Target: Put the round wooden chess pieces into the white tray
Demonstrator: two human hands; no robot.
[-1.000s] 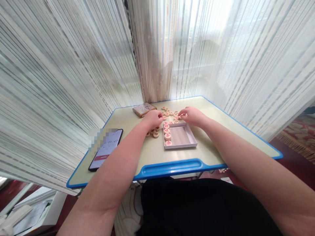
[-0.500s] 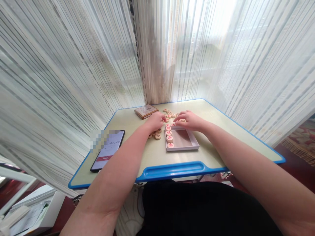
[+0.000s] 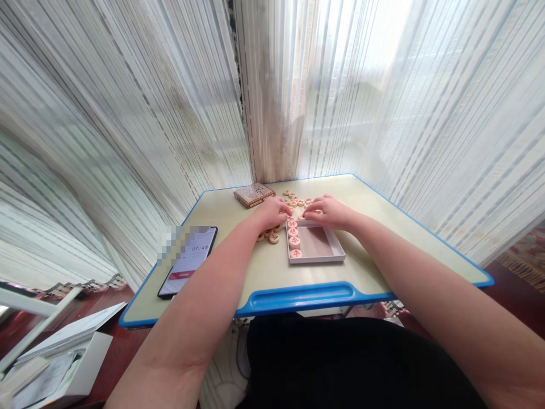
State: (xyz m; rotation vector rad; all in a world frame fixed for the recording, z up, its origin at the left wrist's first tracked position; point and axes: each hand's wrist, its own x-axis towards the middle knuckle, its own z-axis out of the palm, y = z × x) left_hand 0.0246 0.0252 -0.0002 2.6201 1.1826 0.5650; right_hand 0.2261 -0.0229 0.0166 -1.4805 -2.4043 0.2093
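Observation:
A shallow white box [image 3: 317, 260] lies on the table, with a column of round pieces with red characters [image 3: 294, 242] along its left side. My left hand [image 3: 275, 212] is at the box's far left corner, its fingers pressed together over the top of that column; what they hold, if anything, is too small to name. Close by, my right hand [image 3: 324, 212] is over the box's far edge with fingers bent, its fingertips beside a red-marked piece [image 3: 302, 216]. Loose pieces with dark characters [image 3: 273, 238] lie left of the box, partly under my left wrist.
More loose pieces [image 3: 293, 202] lie beyond my hands. A patterned flat box [image 3: 254, 195] sits at the back left of the table [image 3: 374, 199]. A phone [image 3: 187, 262] showing a timer lies at the left, beside my left forearm. String curtains hang behind the table.
My left hand has moved slightly right and nearer, to the box's far left corner. My right hand has come a little closer to it. The view has shifted slightly.

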